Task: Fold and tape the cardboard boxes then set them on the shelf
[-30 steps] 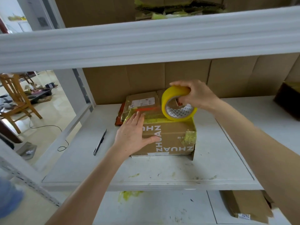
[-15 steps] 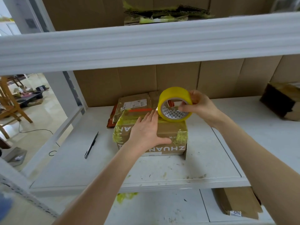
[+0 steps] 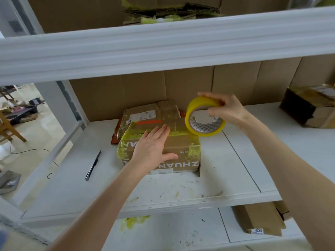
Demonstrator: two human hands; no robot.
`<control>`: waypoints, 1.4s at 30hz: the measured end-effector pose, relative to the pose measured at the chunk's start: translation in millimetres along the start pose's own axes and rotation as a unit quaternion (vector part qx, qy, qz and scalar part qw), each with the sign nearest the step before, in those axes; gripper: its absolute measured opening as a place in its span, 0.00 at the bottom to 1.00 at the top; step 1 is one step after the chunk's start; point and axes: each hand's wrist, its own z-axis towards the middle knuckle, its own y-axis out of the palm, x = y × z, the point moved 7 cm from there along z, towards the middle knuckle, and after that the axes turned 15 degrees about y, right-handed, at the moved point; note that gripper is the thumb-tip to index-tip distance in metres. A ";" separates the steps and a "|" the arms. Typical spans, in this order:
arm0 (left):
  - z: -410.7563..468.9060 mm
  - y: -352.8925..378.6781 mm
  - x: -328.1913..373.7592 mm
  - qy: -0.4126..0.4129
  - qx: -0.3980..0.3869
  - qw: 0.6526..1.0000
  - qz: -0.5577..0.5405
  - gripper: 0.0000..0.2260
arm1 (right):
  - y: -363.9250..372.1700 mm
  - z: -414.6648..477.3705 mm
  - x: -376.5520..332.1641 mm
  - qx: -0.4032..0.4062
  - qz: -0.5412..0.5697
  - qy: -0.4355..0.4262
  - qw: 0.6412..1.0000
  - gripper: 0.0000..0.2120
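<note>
Looking down from the head camera, what carries everything?

A white shelf point(image 3: 226, 178), scuffed and flecked with yellow scraps near its front edge. Brown cardboard sheets point(image 3: 190, 87) line the back, and a white beam point(image 3: 163, 49) of the tier above crosses the top.

And the room?

Past the shelf's left edge there is a pale glossy floor point(image 3: 36, 134) with a wooden chair point(image 3: 10, 129) and a thin cable.

What else lies on the shelf?

A black pen point(image 3: 93, 164) near the left edge, a flat taped parcel point(image 3: 143, 115) against the back, and a dark box point(image 3: 306, 107) toward the far right corner. On the tier below lies a flattened carton point(image 3: 259, 220) labelled 4292.

Where is the cardboard box?

The cardboard box point(image 3: 181, 144) sits mid-depth, between the pen and the board's seam, just in front of the parcel. It is brown, with white letters reading ZHUAN upside down on the near face. Wrinkled yellow tape wraps its left end, and a patch covers its near right corner.

The hands?

The left hand point(image 3: 152, 147) lies flat on the box top, fingers straight and together, thumb spread. The right hand point(image 3: 226, 111) grips the yellow tape roll point(image 3: 194, 105), which stands on edge at the box's far right corner. Whether roll and box touch, I cannot tell.
</note>
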 end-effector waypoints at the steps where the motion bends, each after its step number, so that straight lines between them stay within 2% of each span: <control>1: -0.5 0.0 -0.4 0.000 -0.002 1.000 0.002 0.44 | -2.9 -0.3 0.9 -0.001 -0.011 0.002 1.000 0.27; 5: 0.3 0.8 -5.0 0.000 -0.017 1.000 -0.001 0.43 | -24.8 -0.3 12.9 0.004 -0.070 0.034 0.997 0.25; 10: -0.5 0.2 1.6 0.000 -0.005 1.000 -0.009 0.42 | -8.9 -10.6 66.2 -0.044 -0.097 0.088 0.990 0.26; 12: 1.0 0.1 5.4 -0.020 -0.024 0.999 -0.011 0.44 | 1.5 -16.1 82.2 -0.075 -0.075 0.101 0.989 0.25; 14: 7.3 -4.9 9.9 -0.057 -0.031 0.997 -0.032 0.49 | 9.6 -20.8 89.0 -0.102 -0.019 0.107 0.989 0.18; 16: 16.7 -12.2 18.8 -0.091 -0.011 0.994 -0.056 0.54 | 13.4 -21.3 89.2 -0.099 0.044 0.109 0.988 0.13; 18: 25.4 -14.6 32.3 -0.103 0.008 0.993 -0.058 0.55 | 16.7 -17.7 86.3 -0.076 0.054 0.107 0.990 0.11; 22: 28.4 0.7 37.1 -0.088 -0.015 0.996 -0.011 0.42 | 37.7 -10.9 83.8 -0.090 0.035 0.126 0.987 0.09; 24: 19.9 7.2 24.6 -0.087 -0.027 0.996 0.006 0.38 | 52.8 -9.0 83.9 -0.112 0.042 0.130 0.984 0.07; 31: 3.8 12.5 6.7 -0.088 -0.022 0.996 0.026 0.38 | 71.6 -6.1 82.9 -0.112 0.074 0.128 0.983 0.07; 35: 5.5 27.4 20.5 -0.066 -0.045 0.996 0.051 0.36 | 61.8 -7.5 95.3 -0.097 0.025 0.142 0.985 0.08; 42: 3.0 45.7 33.0 -0.060 -0.070 0.991 0.093 0.37 | 70.6 -16.6 115.0 -0.055 0.003 0.158 0.986 0.09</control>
